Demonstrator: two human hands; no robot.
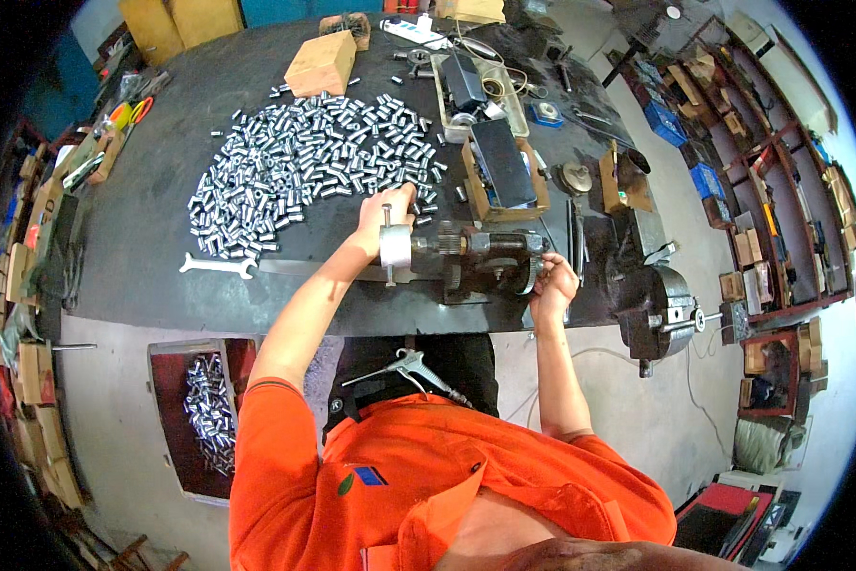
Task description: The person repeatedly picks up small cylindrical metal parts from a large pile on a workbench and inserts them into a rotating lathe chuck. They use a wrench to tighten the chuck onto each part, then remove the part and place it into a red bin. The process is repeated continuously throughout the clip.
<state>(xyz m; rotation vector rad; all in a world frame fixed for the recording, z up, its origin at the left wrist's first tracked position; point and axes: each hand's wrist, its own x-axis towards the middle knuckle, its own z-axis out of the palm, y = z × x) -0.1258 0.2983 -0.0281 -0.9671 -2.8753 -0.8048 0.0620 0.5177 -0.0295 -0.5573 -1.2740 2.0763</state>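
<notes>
On the dark bench stands a small hand-worked machine point(490, 245) with gears, a shaft and a pale round hub point(396, 246) crossed by a metal bar. Behind that hub my left hand point(386, 217) reaches to the near edge of a wide heap of short shiny metal sleeves point(304, 157). Its fingers are curled together; whatever lies in them is hidden. At the machine's right end, my right hand point(555, 285) has thumb and fingers pinched close against the dark round part. Something small may be in that pinch, too small to name.
An open-end wrench point(218, 266) lies left of the machine. Behind are a wooden block point(320, 65), an open box with a black case point(502, 164) and a tray point(509, 105). A bench vise point(658, 309) sits right. Below left, a bin point(167, 400) holds more sleeves. An air gun point(411, 367) hangs at my waist.
</notes>
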